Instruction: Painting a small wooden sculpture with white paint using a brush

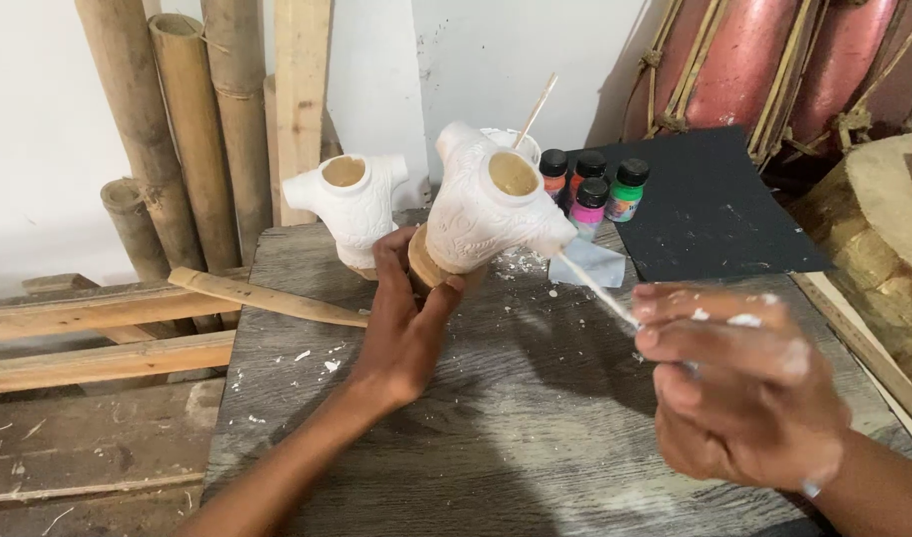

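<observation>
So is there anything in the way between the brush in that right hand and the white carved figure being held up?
Nothing visible. The right hand holds a thin brush whose tip already meets the white carved figure, tilted in the left hand. The paint bottles stand behind, clear of it.

Craft workshop, bamboo poles (182,129), paint bottles (593,184), paint-flecked wooden table (496,418)

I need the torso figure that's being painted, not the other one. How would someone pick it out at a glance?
On the grey wooden table, look just left of the cluster of small paint bottles. Two white torso figures are there; the one you want is tilted and gripped at its wooden base by the left hand, with the right hand's brush touching it. The other figure stands upright, unheld.
</observation>
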